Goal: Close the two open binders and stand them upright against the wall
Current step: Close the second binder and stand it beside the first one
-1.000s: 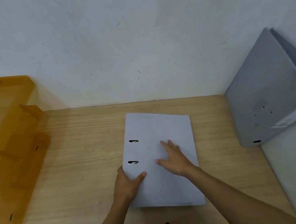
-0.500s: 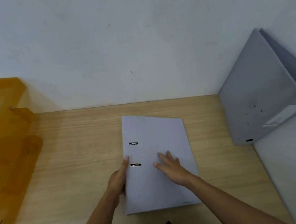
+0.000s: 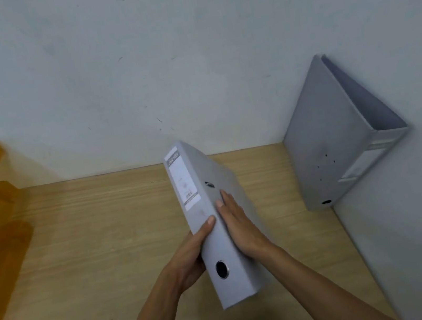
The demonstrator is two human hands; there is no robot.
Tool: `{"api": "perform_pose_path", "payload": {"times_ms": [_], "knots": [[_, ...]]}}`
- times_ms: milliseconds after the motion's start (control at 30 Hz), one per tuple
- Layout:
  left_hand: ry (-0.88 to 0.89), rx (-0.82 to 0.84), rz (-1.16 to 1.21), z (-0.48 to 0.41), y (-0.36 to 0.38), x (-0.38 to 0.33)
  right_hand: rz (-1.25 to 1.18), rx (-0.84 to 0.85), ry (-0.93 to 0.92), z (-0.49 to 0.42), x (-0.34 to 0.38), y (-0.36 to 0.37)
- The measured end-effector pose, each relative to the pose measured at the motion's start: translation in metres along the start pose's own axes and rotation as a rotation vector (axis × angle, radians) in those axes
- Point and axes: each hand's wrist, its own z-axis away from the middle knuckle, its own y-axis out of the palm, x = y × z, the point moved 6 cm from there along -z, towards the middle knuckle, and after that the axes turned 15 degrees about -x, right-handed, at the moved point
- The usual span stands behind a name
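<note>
Squeezing the closed binder (image 3: 211, 223) between our left hand (image 3: 189, 257) and right hand (image 3: 238, 227), we could drop it near the wall (image 3: 189, 66) if our grip slips.

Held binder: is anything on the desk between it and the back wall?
Nothing visible. The held binder, gripped by the left hand and right hand, has bare desk behind it up to the wall.

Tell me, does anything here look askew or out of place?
Yes. The grey lever-arch binder in the corner is not upright: it leans at a slant against the right wall, its covers gaping at the top. The second grey binder, closed, is held tilted by the left hand and right hand.
</note>
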Motion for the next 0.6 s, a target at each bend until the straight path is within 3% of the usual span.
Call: {"api": "perform_pose_path", "payload": {"times_ms": [333, 600], "knots": [[0.493, 0.124, -0.311, -0.002, 0.08, -0.036, -0.246, -0.143, -0.296, -0.004, 0.035, -0.103], [0.557, 0.196, -0.497, -0.017, 0.123, -0.009, -0.288, -0.249, -0.292, 0.011, -0.014, -0.154]]}}
